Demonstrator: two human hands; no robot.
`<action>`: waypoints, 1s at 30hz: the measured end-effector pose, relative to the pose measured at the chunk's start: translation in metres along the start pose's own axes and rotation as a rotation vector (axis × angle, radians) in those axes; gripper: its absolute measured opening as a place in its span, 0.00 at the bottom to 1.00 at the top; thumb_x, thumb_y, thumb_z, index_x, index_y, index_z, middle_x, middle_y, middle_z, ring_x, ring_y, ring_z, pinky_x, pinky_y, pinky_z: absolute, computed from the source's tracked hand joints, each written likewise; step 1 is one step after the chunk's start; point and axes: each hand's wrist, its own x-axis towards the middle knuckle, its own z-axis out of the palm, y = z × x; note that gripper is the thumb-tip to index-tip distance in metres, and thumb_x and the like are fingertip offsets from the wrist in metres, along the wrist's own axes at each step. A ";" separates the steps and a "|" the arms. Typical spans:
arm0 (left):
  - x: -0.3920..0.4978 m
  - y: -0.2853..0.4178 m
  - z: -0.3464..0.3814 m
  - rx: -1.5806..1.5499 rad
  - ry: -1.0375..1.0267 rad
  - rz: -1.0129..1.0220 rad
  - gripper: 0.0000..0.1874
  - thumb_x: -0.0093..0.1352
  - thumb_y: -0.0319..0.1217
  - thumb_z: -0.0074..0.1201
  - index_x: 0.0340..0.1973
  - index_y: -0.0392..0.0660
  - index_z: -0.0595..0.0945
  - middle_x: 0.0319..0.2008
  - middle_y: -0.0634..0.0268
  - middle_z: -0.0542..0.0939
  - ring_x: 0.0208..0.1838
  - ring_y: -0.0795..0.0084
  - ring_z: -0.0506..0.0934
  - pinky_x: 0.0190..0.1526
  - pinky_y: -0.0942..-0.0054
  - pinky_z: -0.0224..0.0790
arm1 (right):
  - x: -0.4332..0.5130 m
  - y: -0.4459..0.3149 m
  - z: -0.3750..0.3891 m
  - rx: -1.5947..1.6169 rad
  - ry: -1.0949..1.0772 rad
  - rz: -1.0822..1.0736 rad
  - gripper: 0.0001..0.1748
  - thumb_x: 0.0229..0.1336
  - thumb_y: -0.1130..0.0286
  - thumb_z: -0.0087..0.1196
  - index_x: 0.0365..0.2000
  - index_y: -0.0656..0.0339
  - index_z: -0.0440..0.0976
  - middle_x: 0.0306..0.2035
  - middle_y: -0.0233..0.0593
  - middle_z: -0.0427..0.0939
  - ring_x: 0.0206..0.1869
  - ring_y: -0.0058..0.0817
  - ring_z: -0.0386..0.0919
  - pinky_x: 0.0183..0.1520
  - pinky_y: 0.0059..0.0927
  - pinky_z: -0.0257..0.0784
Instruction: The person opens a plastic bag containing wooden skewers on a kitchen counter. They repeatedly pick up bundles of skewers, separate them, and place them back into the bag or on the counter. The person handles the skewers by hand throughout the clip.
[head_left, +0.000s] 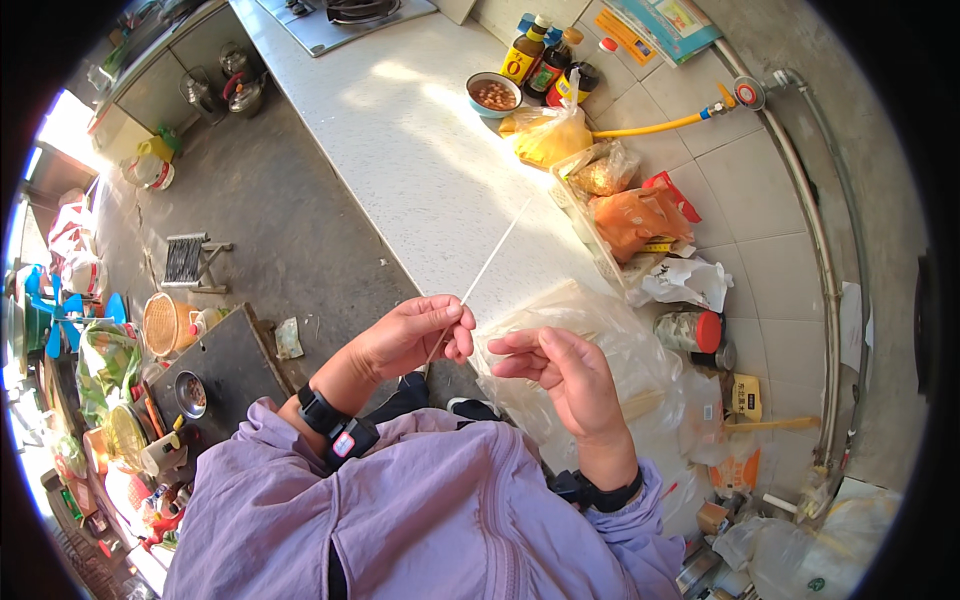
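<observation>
Between the thumb and fingers of my left hand is a long, thin, pale stick, tilted so its far end points over the white countertop. My right hand is raised just to the right, palm turned inward and fingers apart, with nothing visible in it. Beneath my right hand, a large clear plastic bag lies spread on the counter. Pale thin sticks show through its film; how many is hidden by folds and glare.
A plastic basket of bagged foods lines the wall side, near a bowl of soaking beans or nuts and sauce bottles. A yellow gas hose runs to a valve. Left on the floor stand a folding stool and a dark low table.
</observation>
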 end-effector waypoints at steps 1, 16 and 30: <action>-0.001 0.000 -0.001 -0.004 0.002 0.003 0.15 0.77 0.38 0.39 0.41 0.40 0.77 0.32 0.60 0.82 0.34 0.73 0.79 0.41 0.76 0.72 | 0.000 0.001 0.000 0.001 -0.013 0.003 0.22 0.71 0.62 0.39 0.44 0.72 0.74 0.45 0.55 0.79 0.41 0.35 0.81 0.51 0.35 0.76; -0.014 0.017 0.012 0.117 0.072 0.110 0.14 0.78 0.35 0.37 0.42 0.39 0.77 0.31 0.60 0.82 0.33 0.76 0.78 0.39 0.79 0.70 | 0.004 0.025 0.006 -0.739 -0.137 -0.255 0.09 0.55 0.73 0.60 0.38 0.61 0.80 0.38 0.40 0.80 0.36 0.28 0.78 0.43 0.27 0.72; 0.038 -0.008 0.074 0.460 -0.035 -0.146 0.11 0.76 0.28 0.39 0.47 0.40 0.76 0.32 0.64 0.79 0.24 0.84 0.65 0.26 0.84 0.56 | -0.021 0.148 -0.196 -0.008 0.753 0.093 0.11 0.64 0.70 0.51 0.42 0.68 0.73 0.37 0.42 0.80 0.37 0.25 0.80 0.42 0.26 0.77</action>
